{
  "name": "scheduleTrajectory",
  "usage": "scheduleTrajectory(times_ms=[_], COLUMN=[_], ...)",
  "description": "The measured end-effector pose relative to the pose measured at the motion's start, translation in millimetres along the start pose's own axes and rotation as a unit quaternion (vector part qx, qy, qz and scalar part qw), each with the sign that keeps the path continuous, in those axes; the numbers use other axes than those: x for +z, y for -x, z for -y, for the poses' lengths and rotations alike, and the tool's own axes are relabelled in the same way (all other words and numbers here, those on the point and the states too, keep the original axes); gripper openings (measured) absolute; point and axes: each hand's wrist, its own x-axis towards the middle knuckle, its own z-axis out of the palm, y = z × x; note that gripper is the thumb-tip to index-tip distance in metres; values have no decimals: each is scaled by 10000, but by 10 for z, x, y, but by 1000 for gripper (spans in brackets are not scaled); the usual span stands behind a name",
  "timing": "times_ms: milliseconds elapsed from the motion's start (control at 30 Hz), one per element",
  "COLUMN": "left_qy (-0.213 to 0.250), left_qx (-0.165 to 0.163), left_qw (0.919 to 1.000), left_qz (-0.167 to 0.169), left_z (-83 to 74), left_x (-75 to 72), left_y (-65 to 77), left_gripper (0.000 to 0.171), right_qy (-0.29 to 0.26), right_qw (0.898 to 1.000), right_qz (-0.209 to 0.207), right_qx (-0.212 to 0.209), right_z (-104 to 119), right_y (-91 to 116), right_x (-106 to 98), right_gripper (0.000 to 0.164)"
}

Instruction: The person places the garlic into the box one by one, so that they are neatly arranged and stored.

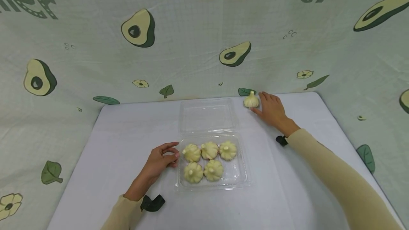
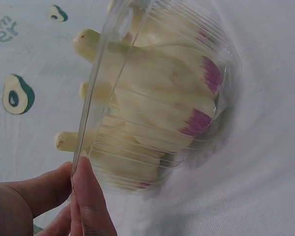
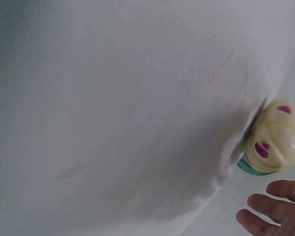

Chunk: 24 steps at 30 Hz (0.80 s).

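A clear plastic clamshell box [image 1: 234, 178] lies with its lid [image 1: 207, 116] folded back. Several garlic bulbs [image 1: 213, 170] sit in its tray, stems up, filling all but the near right corner. At the tray's left edge, my left hand [image 1: 162, 157] pinches the rim between thumb and fingers; the left wrist view shows this rim [image 2: 81, 130] up close. One more garlic bulb [image 1: 251, 100] stands at the table's back edge. My right hand [image 1: 273, 108] reaches beside it, with fingers [image 3: 270, 206] spread and thumb near the bulb's front, not gripping it.
A white cloth covers the table [image 1: 127, 130]. Behind it hangs a curtain [image 1: 188, 59] printed with avocados, which also runs down both sides. Dark wrist cameras [image 1: 153, 203] are strapped to both wrists.
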Motion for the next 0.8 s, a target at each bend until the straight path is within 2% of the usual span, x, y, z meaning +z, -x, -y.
scheduleTrajectory(times_ms=[500, 800], left_qy=[5, -3], left_qx=[-1, 12], left_qw=[10000, 10000], left_qz=[9, 6], left_z=[6, 3], left_x=[-1, -1], left_y=[10, 8], left_gripper=[53, 53], right_qy=[-153, -402], right_qw=[9999, 9991], right_qz=[43, 28], right_qx=[41, -117], right_z=[-21, 15], right_y=[-111, -120], right_x=[86, 70], right_gripper=[76, 70])
